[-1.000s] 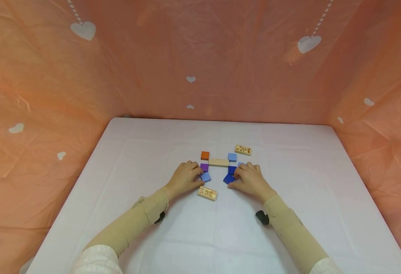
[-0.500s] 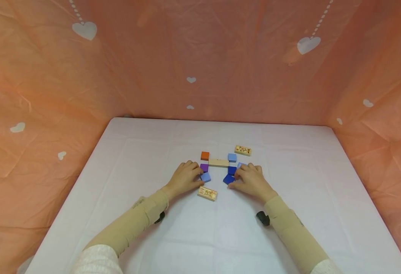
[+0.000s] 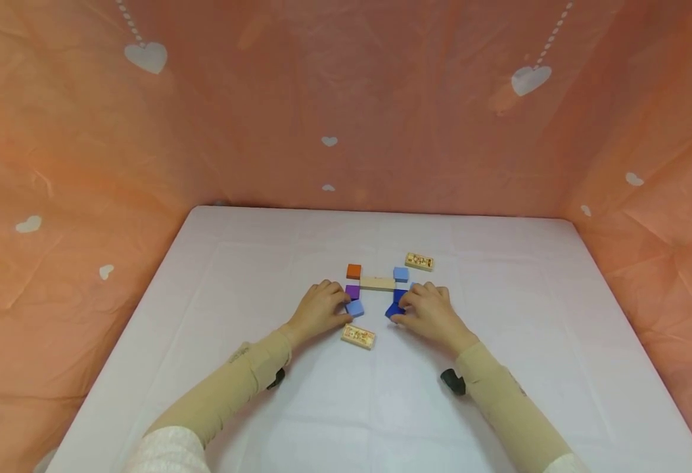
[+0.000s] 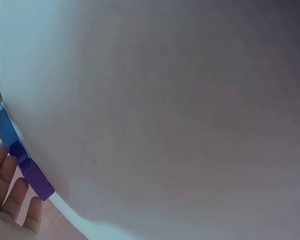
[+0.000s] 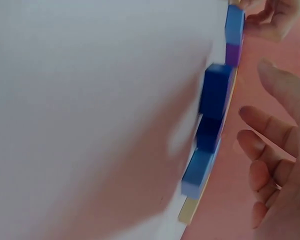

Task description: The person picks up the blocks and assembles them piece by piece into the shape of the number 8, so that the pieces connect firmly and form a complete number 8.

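Observation:
My left hand [image 3: 320, 309] pinches a light blue block [image 3: 354, 309] between thumb and index finger, in front of a purple block [image 3: 352, 292]. In the left wrist view the same light blue block [image 4: 7, 127] sits between the fingertips. My right hand [image 3: 431, 314] is beside a tilted dark blue block [image 3: 393, 311]. In the right wrist view its thumb and fingers are spread, a gap showing between them and that dark blue block [image 5: 215, 92]. A second dark blue block [image 3: 400, 295] lies just behind. Another light blue block [image 3: 413, 286] is mostly hidden by the right hand.
A plain wooden plank [image 3: 378, 283] lies between the two block columns. At their far ends are an orange block [image 3: 354, 271] and a light blue block [image 3: 401, 274]. Printed wooden tiles lie in front [image 3: 358, 336] and at back right [image 3: 419, 261] on the white table [image 3: 251, 263].
My right hand has shifted slightly left, covering more of the tilted dark blue block and the light blue block behind it. The left hand has stayed at its block.

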A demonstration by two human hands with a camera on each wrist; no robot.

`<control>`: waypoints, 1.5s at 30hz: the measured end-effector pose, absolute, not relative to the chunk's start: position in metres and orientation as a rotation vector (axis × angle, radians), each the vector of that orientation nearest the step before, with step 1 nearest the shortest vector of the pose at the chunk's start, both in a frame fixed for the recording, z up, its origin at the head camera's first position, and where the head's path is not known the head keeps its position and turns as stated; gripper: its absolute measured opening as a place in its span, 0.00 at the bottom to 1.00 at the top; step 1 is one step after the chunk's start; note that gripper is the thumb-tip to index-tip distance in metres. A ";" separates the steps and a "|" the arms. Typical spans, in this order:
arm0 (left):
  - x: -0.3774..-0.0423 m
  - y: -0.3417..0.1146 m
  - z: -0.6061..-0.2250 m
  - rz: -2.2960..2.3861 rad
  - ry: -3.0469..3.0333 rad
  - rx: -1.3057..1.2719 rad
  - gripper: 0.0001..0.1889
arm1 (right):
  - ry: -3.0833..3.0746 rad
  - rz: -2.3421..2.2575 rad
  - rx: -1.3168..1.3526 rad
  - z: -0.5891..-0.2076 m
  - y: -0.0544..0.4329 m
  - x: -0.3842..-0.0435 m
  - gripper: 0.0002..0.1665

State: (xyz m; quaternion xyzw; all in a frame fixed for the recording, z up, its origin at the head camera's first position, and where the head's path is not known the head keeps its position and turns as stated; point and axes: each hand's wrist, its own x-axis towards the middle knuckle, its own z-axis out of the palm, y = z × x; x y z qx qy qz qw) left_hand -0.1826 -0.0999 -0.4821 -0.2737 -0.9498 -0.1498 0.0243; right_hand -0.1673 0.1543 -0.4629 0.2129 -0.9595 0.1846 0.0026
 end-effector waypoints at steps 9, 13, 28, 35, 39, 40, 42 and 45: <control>-0.182 -0.099 -0.483 -0.486 -2.913 -0.822 0.19 | -2.951 0.566 0.798 -0.459 0.137 -0.159 0.17; -0.181 -0.100 -0.482 -0.484 -2.900 -0.826 0.19 | -2.923 0.568 0.862 -0.460 0.130 -0.156 0.17; -0.182 -0.101 -0.482 -0.443 -2.872 -0.849 0.20 | -2.965 0.471 0.943 -0.466 0.115 -0.151 0.21; -0.183 -0.101 -0.484 -0.436 -2.860 -0.860 0.19 | -2.974 0.463 0.959 -0.469 0.111 -0.149 0.22; -0.183 -0.101 -0.484 -0.438 -2.873 -0.849 0.19 | -2.966 0.465 0.970 -0.470 0.110 -0.148 0.21; -0.183 -0.101 -0.484 -0.436 -2.878 -0.847 0.19 | -2.966 0.463 0.971 -0.471 0.110 -0.147 0.21; -0.182 -0.101 -0.484 -0.433 -2.887 -0.844 0.19 | -2.968 0.456 0.971 -0.471 0.109 -0.147 0.21; -0.182 -0.101 -0.484 -0.430 -2.891 -0.836 0.19 | -2.969 0.450 0.970 -0.470 0.108 -0.146 0.20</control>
